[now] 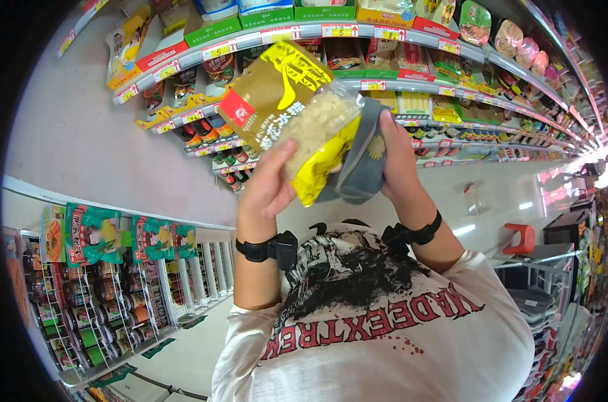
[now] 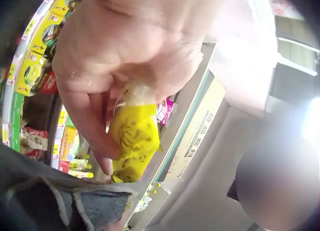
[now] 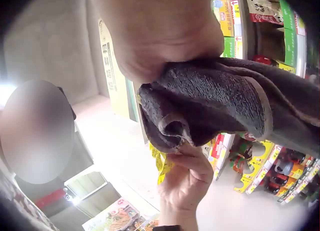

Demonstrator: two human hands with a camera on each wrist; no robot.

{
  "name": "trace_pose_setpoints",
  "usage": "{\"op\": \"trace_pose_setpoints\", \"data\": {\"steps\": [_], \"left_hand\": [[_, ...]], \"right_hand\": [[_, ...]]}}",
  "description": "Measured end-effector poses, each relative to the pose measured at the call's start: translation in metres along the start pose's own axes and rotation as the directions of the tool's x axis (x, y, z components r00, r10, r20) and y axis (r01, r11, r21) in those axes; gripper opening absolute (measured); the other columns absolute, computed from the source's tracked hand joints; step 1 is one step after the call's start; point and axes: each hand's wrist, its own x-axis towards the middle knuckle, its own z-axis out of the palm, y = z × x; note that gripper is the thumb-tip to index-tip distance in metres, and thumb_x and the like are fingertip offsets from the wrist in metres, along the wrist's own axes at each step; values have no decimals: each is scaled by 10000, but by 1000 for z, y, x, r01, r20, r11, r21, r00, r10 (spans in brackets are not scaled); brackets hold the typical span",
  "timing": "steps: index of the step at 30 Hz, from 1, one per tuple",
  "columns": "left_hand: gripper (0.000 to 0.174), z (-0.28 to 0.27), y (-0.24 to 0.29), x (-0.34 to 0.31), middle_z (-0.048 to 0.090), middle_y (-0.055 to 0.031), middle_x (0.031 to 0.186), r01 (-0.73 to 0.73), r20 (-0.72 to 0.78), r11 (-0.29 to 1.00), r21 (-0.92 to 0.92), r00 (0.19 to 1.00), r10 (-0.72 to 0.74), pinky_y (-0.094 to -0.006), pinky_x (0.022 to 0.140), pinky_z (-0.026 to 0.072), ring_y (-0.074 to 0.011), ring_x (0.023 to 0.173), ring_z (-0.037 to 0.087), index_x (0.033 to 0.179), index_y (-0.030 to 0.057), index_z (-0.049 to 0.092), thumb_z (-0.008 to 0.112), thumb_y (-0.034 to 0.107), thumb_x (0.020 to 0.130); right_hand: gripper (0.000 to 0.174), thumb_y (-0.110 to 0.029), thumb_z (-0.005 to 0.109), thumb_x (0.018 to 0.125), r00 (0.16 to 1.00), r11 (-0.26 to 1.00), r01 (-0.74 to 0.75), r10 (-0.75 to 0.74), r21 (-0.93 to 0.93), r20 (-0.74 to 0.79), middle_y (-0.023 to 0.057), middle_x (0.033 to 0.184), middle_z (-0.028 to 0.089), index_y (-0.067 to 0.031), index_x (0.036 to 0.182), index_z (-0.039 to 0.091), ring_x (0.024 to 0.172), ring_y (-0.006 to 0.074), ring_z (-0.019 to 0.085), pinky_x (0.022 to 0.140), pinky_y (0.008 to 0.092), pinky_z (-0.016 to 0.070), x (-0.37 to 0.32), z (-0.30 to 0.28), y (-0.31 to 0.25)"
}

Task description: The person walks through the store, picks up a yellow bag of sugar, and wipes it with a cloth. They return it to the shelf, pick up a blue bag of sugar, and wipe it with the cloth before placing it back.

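My left hand grips the lower edge of a yellow and gold bag of rock sugar, which is tilted up before the shelves. Through the bag's clear window, pale lumps show. In the left wrist view, fingers and thumb of the left hand curl round the bag's yellow end. My right hand holds a dark grey cloth, folded and lying against the bag's right side. Close up in the right wrist view, the cloth hides most of the right fingers, and the left hand shows beyond it.
Curved store shelves with packaged food and price tags rise in front. At the left stands a white wire rack with green packets on top. A red stool stands on the floor at the right.
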Motion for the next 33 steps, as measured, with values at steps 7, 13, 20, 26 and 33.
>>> {"op": "trace_pose_setpoints", "data": {"steps": [7, 13, 20, 26, 33], "left_hand": [[452, -31, -20, 34, 601, -147, 1390, -149, -131, 924, -353, 985, 109, -382, 998, 555, -295, 1218, 639, 1433, 37, 467, 549, 247, 1041], [448, -29, -31, 47, 595, -160, 1387, -283, -209, 903, -324, 952, 224, -387, 1008, 538, -305, 1259, 609, 1435, 7, 449, 541, 196, 1040], [370, -5, -84, 59, 644, -130, 1270, -92, -220, 994, -52, 972, 79, -355, 1022, 480, -219, 1158, 626, 1307, -59, 554, 613, 156, 1012], [422, 19, -106, 87, 651, -128, 1258, -4, -140, 985, 172, 990, 28, -388, 1037, 468, -232, 1168, 619, 1333, -30, 559, 601, 263, 1032], [401, 34, -108, 108, 695, -124, 1207, 148, 140, 716, 682, 935, -326, -338, 1026, 473, -181, 1160, 633, 1297, -29, 605, 633, 257, 1017]], "right_hand": [[295, -190, 663, 979, 990, 989, -141, 140, 39, 17, 53, 1094, 675, -33, 1218, 591, 950, 139, 673, 847, 309, 564, 19, -1, 19], [356, -213, 650, 996, 983, 971, -177, 181, -161, 13, 53, 1099, 666, -11, 1280, 575, 1000, 117, 636, 849, 286, 532, 21, -17, 20], [449, -250, 687, 982, 977, 923, 56, 27, -381, 211, 59, 1182, 669, 3, 1334, 569, 1044, 106, 611, 909, 288, 502, 29, -51, 10], [363, -227, 735, 947, 984, 881, 152, -93, -447, 151, 60, 1085, 713, 22, 1201, 662, 964, 108, 645, 860, 303, 526, 31, -83, -32], [302, -178, 757, 914, 996, 990, -47, 36, -134, -78, 54, 987, 724, 6, 1139, 677, 850, 107, 687, 738, 282, 553, 43, -138, -81]]}}
